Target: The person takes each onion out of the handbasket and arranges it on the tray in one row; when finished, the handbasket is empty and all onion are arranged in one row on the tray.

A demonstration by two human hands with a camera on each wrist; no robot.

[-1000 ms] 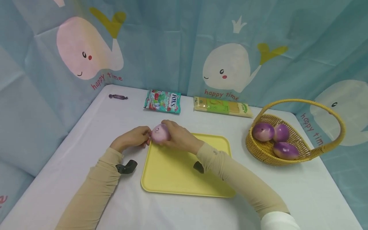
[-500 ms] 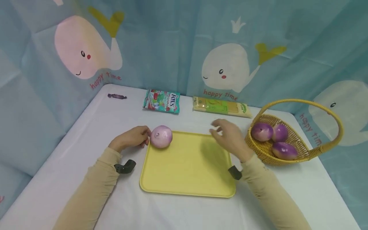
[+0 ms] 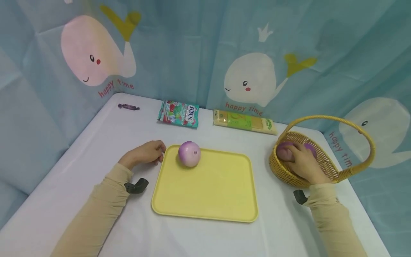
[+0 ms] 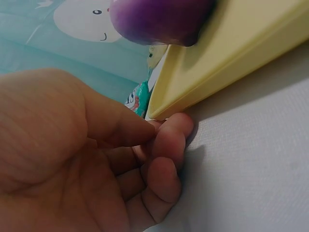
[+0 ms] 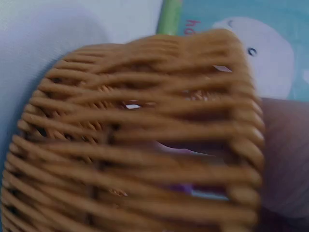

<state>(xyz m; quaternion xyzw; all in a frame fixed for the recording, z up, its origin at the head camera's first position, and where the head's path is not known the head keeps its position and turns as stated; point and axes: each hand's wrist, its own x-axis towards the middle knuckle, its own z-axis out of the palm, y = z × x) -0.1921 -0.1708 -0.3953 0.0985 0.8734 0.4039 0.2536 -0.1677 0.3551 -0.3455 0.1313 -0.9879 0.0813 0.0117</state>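
A purple onion (image 3: 189, 154) rests at the back left of the yellow tray (image 3: 205, 192); its underside also shows in the left wrist view. My left hand (image 3: 146, 153) lies on the table at the tray's back-left corner, fingers loosely bent. In the left wrist view the thumb meets the fingers (image 4: 169, 137) right by that corner, with nothing visible between them. My right hand (image 3: 303, 160) is inside the wicker basket (image 3: 279, 171), thumb and fingers around an onion (image 3: 284, 151). Another onion (image 3: 310, 150) shows behind the hand, which hides the rest of the contents.
The basket's tall handle (image 3: 334, 119) arches over the right side. Along the back of the table lie a wrapped candy (image 3: 128, 106), a FOX'S candy bag (image 3: 178, 113) and a long noodle packet (image 3: 244, 121). A blue curtain (image 3: 179, 43) hangs behind.
My right hand has let go of the onion on the tray and moved right into the basket. That onion has rolled slightly right. My left hand has stayed at the tray corner.
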